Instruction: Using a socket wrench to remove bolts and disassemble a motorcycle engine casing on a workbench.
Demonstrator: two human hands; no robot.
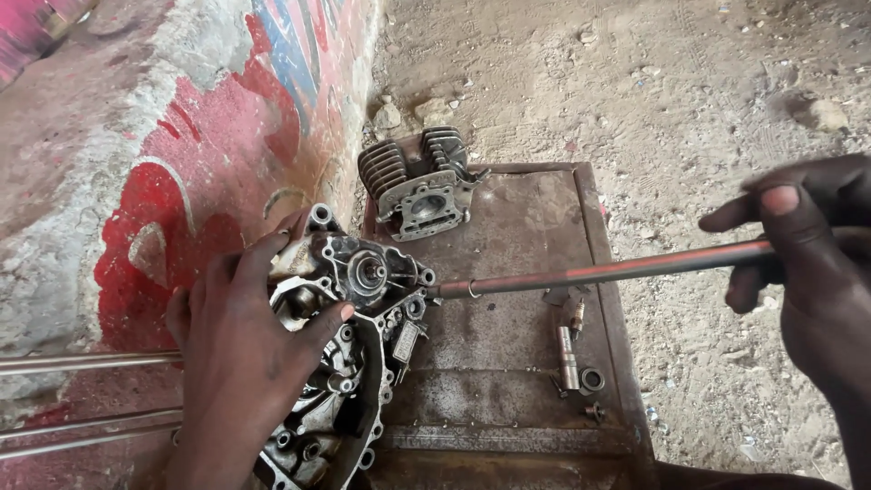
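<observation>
My left hand (240, 340) rests on a dirty metal engine crankcase (358, 299) and grips its upper left side, thumb across the casing. My right hand (807, 254) is closed around a long metal rod tool (599, 270). The rod runs leftward and its tip touches the crankcase's right edge near a bolt hole. The crankcase stands tilted on a rusty metal tray (522, 363), leaning toward the painted wall.
A finned engine cylinder (417, 181) lies at the tray's far end. Small parts, a pin (568, 358), a washer (592, 379) and a spark plug (575, 318), lie on the tray's right side. Metal bars (86, 363) cross at the left. Sandy ground surrounds the tray.
</observation>
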